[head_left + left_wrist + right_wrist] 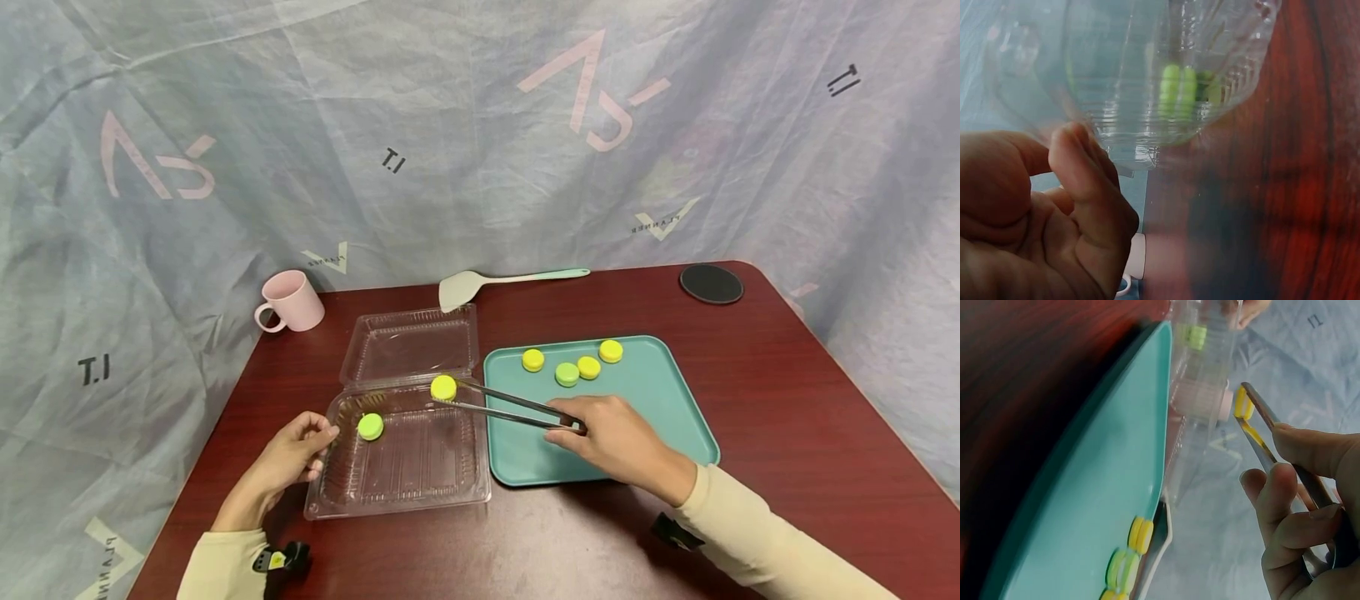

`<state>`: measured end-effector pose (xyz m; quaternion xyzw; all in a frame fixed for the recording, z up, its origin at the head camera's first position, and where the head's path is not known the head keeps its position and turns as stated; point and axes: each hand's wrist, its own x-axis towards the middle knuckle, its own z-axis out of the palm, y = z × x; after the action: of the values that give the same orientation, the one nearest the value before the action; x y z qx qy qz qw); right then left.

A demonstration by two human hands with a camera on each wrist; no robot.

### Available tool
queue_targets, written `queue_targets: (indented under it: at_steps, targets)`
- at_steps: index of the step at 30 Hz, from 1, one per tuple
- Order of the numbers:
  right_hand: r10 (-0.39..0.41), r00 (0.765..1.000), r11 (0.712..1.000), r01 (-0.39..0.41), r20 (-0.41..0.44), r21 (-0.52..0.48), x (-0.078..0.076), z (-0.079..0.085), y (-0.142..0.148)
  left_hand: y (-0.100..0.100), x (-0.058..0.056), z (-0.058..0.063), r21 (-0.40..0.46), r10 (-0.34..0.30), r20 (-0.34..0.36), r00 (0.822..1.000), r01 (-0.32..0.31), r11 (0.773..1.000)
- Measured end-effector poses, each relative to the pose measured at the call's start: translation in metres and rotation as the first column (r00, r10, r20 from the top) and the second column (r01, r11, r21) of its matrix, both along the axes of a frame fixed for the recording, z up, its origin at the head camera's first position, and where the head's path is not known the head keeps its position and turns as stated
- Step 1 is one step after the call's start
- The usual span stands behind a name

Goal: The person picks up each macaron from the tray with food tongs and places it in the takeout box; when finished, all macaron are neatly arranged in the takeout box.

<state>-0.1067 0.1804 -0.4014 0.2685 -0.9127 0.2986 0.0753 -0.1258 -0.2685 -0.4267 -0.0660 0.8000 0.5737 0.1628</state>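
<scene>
Above clear box (420,458): gripping tongs (510,415) w/ RH (617,433), narrowed onto yellow macaron (443,387); pinching rim (405,506) w/ LH (288,454). Could drop macaron if squeezed off-ctr.

Curtained-off staging corner, kind of room hidden. Printed grey-blue cloth (480,108) hangs behind and at both sides of dark-red wood-grain surface (802,400). Kitchenware toward far edge: pink mug (298,303), pale spatula (459,288).

Room to pass between right edges of tray (660,408) and worktop (810,408); mug (298,304) blocks far-left corner, spatula (465,285) bars middle of far edge.
</scene>
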Motion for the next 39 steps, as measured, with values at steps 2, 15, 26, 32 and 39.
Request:
queue_targets:
  at_steps: [2, 15, 26, 32, 39]
  targets:
    - [0.017, 1.000, 1.000, -0.017, -0.001, 0.007, -0.001, -0.001, -0.004, 0.000, 0.000, 0.000, -0.003, 0.001, 0.002, 1.000, -0.001, 1.000]
    - [0.131, 0.991, 0.988, -0.128, -0.027, 0.091, -0.010, -0.012, -0.031, 0.000, 0.000, -0.002, 0.013, -0.001, 0.003, 1.000, 0.001, 1.000]
    - [0.159, 0.984, 0.977, -0.145, -0.081, 0.155, -0.011, -0.007, -0.044, -0.001, 0.001, 0.000, 0.031, -0.003, -0.004, 1.000, 0.003, 1.000]
    - [0.169, 0.980, 0.961, -0.140, -0.105, 0.238, -0.012, -0.003, -0.055, -0.002, 0.001, 0.000, 0.027, 0.008, -0.019, 1.000, -0.007, 1.000]
    - [0.171, 0.976, 0.952, -0.128, -0.134, 0.280, -0.011, 0.002, -0.060, -0.001, 0.001, -0.001, 0.053, -0.004, -0.013, 1.000, 0.005, 0.999]
